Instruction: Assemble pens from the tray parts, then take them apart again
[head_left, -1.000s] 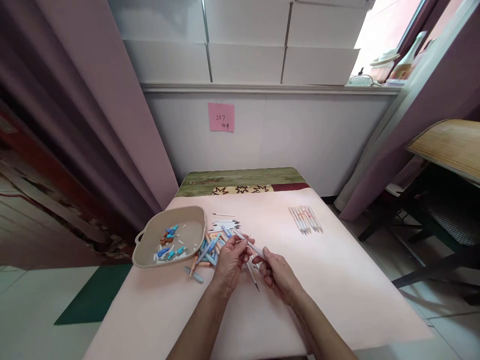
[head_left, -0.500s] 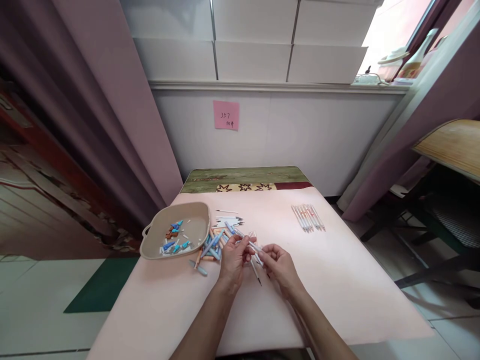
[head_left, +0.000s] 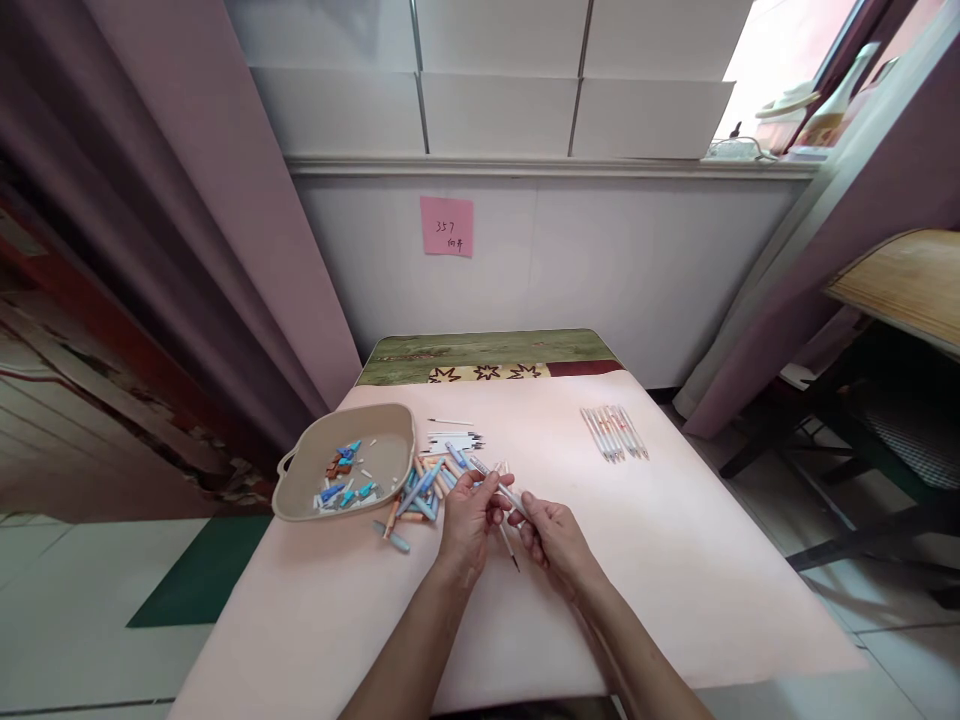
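Note:
Both hands meet over the middle of the table around a slim white pen barrel (head_left: 513,497). My left hand (head_left: 469,520) pinches its left end, and my right hand (head_left: 553,530) grips the right end with thumb and fingers closed. Below them a white pen refill with a dark tip (head_left: 511,550) slants down; whether a finger holds it I cannot tell. Just left of my left hand lies a heap of blue and orange pen barrels (head_left: 424,490). Several white refills (head_left: 454,442) lie in a stack behind the heap. Clear parts behind the fingers are mostly hidden.
A beige basket (head_left: 300,455) with small blue, brown and white pieces stands at the left. Assembled-looking pens (head_left: 613,433) lie in a row at the right back. A pink cloth (head_left: 675,600) covers the table. A wooden table or chair (head_left: 907,285) is off to the right.
My right hand has closed further around the right end of the barrel, its fingers curling beneath. My left hand keeps its pinch. The whole view has shifted slightly.

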